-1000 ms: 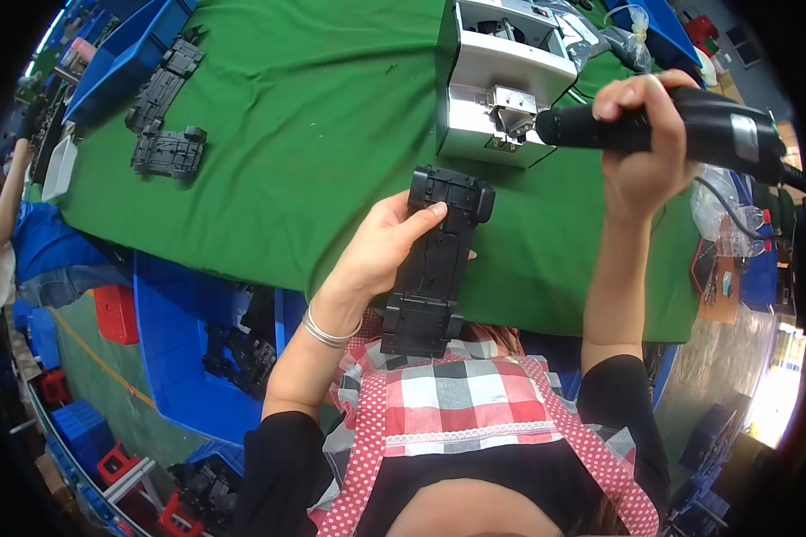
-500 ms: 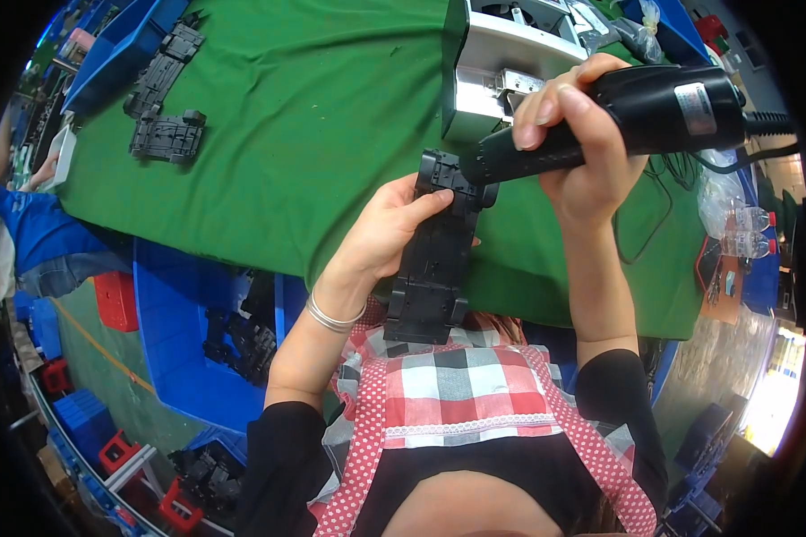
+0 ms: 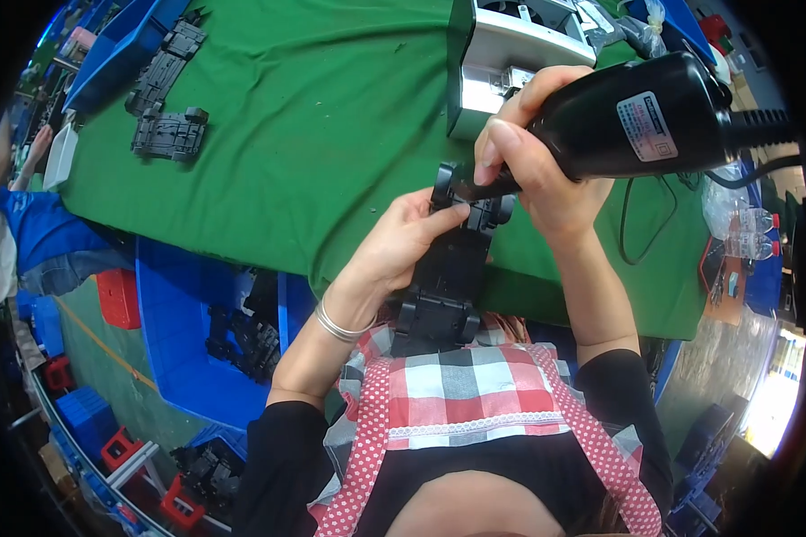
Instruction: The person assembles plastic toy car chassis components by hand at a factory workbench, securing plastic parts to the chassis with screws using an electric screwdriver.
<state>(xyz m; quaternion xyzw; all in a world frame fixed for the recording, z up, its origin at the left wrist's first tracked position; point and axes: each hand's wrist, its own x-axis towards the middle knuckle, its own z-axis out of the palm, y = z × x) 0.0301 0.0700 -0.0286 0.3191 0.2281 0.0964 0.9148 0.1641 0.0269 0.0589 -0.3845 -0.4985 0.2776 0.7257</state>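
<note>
My left hand (image 3: 396, 240), a silver bangle on its wrist, grips a long black plastic chassis (image 3: 441, 268), like a toy car's underside, by its far part. The thumb presses on its upper face. The chassis's near end lies close to my checked apron. My right hand (image 3: 551, 183) is wrapped round a thick black corded electric screwdriver (image 3: 591, 121), its cable leaving to the right. The tool slants down toward the far end of the chassis, beside my left thumb. Its tip is partly hidden, so I cannot tell whether it touches a screw.
A white-and-black machine (image 3: 533, 40) stands behind my right hand on the green cloth (image 3: 269, 161). More black chassis parts (image 3: 168, 134) lie far left, near a blue bin (image 3: 107, 72). Below the table edge, a large blue bin (image 3: 175, 367) holds others. Another person's hand (image 3: 38, 146) shows far left.
The screwdriver has tipped more steeply, its rear end swinging nearer to me, and my right hand has moved a little left. The chassis and left hand have shifted slightly right and nearer.
</note>
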